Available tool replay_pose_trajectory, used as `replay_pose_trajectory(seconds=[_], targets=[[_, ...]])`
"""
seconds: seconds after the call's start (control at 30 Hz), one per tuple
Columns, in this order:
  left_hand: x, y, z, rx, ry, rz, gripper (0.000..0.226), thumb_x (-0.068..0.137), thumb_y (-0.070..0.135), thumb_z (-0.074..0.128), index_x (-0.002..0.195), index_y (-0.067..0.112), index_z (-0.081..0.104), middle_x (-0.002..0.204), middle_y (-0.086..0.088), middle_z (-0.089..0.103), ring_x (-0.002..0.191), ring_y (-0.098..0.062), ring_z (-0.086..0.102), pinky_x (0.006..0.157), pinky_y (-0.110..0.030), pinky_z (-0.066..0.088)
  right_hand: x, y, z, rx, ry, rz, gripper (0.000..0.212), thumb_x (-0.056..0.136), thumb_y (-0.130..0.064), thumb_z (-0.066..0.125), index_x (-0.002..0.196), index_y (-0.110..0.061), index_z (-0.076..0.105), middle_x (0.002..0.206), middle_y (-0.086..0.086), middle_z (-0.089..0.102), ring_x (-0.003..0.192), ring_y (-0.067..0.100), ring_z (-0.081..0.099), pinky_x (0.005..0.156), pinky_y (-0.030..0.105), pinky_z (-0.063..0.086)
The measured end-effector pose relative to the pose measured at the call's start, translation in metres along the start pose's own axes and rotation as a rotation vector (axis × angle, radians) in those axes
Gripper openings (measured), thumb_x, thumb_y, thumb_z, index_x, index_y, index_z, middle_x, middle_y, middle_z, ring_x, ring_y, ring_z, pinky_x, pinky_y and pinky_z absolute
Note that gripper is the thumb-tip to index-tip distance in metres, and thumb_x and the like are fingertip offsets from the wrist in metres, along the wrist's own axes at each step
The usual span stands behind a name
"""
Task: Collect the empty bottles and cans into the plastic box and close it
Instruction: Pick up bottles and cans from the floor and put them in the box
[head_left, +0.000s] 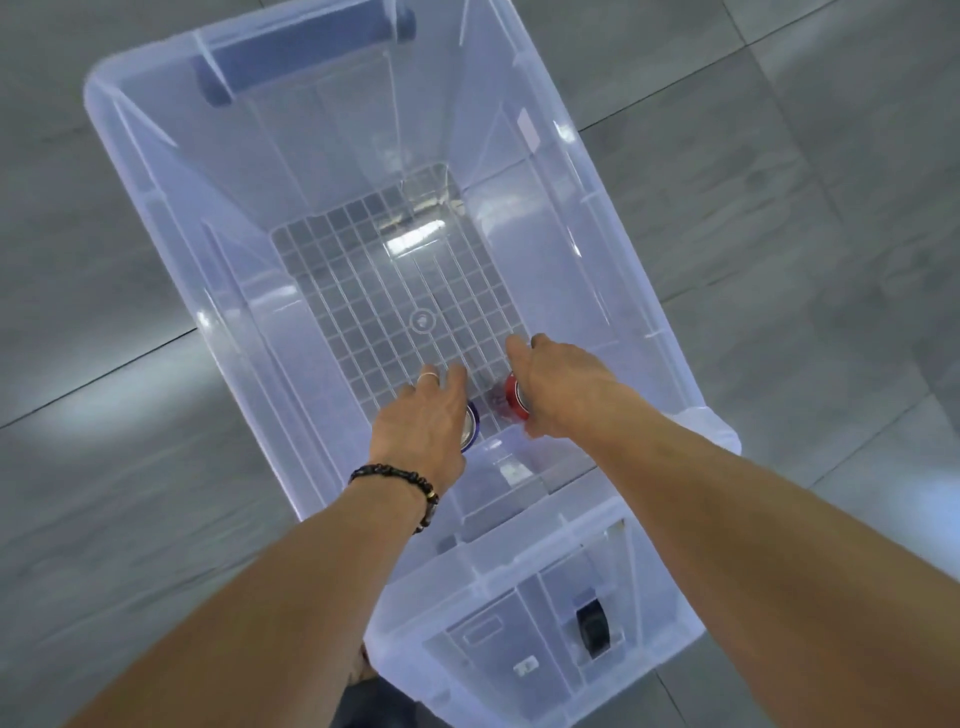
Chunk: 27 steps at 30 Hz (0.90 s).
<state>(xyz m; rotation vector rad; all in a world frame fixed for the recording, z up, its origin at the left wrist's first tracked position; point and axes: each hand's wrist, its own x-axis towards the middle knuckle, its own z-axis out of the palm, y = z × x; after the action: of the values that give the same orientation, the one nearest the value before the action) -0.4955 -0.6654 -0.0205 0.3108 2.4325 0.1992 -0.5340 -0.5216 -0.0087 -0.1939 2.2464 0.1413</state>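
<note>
Inside the plastic box (171, 218), the left hand (423, 415) has its grip curled over a blue can (471, 428) beneath its palm; the right hand (558, 387) clamps a red can (514, 397) under its fingers.

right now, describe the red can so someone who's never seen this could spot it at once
Start with the big clear plastic box on the grey tiled floor and look down inside its near end. Two hands reach in there, each over a can; the red can is under the right hand. The can under the left hand looks blue with a silver top.
</note>
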Motion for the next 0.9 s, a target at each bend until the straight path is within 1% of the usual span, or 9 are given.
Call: replay_pose_trajectory(seconds=[0.13,0.2,0.27,0.33,0.5,0.6,0.73,0.8,0.9], targets=[[-0.005,-0.001,-0.002,-0.009,-0.028,0.016,0.082,0.07,0.027,0.08,0.131,0.017,0.028,0.126,-0.01,0.045,0.101,-0.029,0.057,0.074,-0.036,0.053,-0.004,0.0,-0.003,-0.001,-0.03,-0.014,0.088,0.065,-0.029,0.087,0.134,-0.019,0.033,0.122,0.011,0.048,0.103,0.031,0.058,0.072,0.037,0.047],[-0.01,-0.003,-0.007,-0.019,-0.014,0.032,0.078,0.07,0.029,0.079,0.129,0.017,0.029,0.122,-0.009,0.046,0.098,-0.027,0.056,0.07,-0.034,0.051,-0.013,0.001,-0.008,0.03,-0.008,-0.029,0.086,0.066,-0.032,0.085,0.134,-0.018,0.034,0.12,0.01,0.048,0.104,0.03,0.056,0.069,0.036,0.046],[-0.017,-0.006,-0.019,-0.045,0.013,0.035,0.069,0.071,0.031,0.077,0.123,0.017,0.033,0.114,-0.006,0.048,0.095,-0.025,0.053,0.064,-0.033,0.047,-0.026,0.003,-0.016,0.082,0.052,-0.06,0.078,0.069,-0.034,0.082,0.131,-0.016,0.037,0.117,0.01,0.049,0.102,0.029,0.054,0.067,0.035,0.043],[-0.028,-0.008,-0.035,-0.078,0.04,0.036,0.059,0.075,0.031,0.072,0.119,0.016,0.037,0.11,-0.006,0.05,0.096,-0.025,0.051,0.064,-0.034,0.045,-0.043,0.005,-0.03,0.173,0.12,-0.084,0.069,0.075,-0.035,0.075,0.131,-0.015,0.04,0.115,0.008,0.05,0.101,0.028,0.052,0.069,0.035,0.043],[-0.077,0.012,-0.093,-0.155,0.123,0.107,0.047,0.084,0.038,0.058,0.123,0.017,0.04,0.112,-0.003,0.05,0.104,-0.023,0.049,0.076,-0.033,0.045,-0.113,0.024,-0.08,0.369,0.299,-0.119,0.061,0.082,-0.034,0.066,0.133,-0.015,0.039,0.119,0.007,0.05,0.107,0.028,0.05,0.077,0.037,0.046],[-0.122,0.044,-0.127,-0.167,0.135,0.18,0.044,0.085,0.043,0.057,0.122,0.023,0.041,0.109,0.002,0.049,0.101,-0.02,0.049,0.079,-0.033,0.047,-0.171,0.053,-0.106,0.473,0.392,-0.086,0.066,0.082,-0.036,0.067,0.137,-0.015,0.036,0.127,0.009,0.049,0.111,0.031,0.05,0.088,0.043,0.048],[-0.183,0.108,-0.162,-0.21,0.153,0.24,0.041,0.086,0.047,0.056,0.12,0.031,0.039,0.104,0.01,0.042,0.094,-0.014,0.046,0.077,-0.03,0.045,-0.263,0.109,-0.12,0.575,0.504,-0.024,0.075,0.081,-0.041,0.067,0.143,-0.02,0.03,0.137,0.005,0.045,0.12,0.029,0.047,0.094,0.042,0.045],[-0.212,0.148,-0.172,-0.204,0.164,0.264,0.045,0.087,0.046,0.054,0.126,0.031,0.037,0.111,0.009,0.045,0.101,-0.014,0.048,0.083,-0.031,0.046,-0.314,0.142,-0.115,0.604,0.558,0.012,0.076,0.081,-0.041,0.067,0.144,-0.021,0.031,0.138,0.005,0.043,0.123,0.029,0.045,0.097,0.044,0.045],[-0.253,0.216,-0.178,-0.187,0.162,0.292,0.052,0.089,0.046,0.052,0.134,0.029,0.032,0.131,0.007,0.042,0.112,-0.013,0.047,0.091,-0.03,0.044,-0.387,0.194,-0.096,0.636,0.609,0.056,0.076,0.081,-0.042,0.067,0.144,-0.023,0.03,0.139,0.003,0.042,0.126,0.026,0.044,0.098,0.042,0.043]])
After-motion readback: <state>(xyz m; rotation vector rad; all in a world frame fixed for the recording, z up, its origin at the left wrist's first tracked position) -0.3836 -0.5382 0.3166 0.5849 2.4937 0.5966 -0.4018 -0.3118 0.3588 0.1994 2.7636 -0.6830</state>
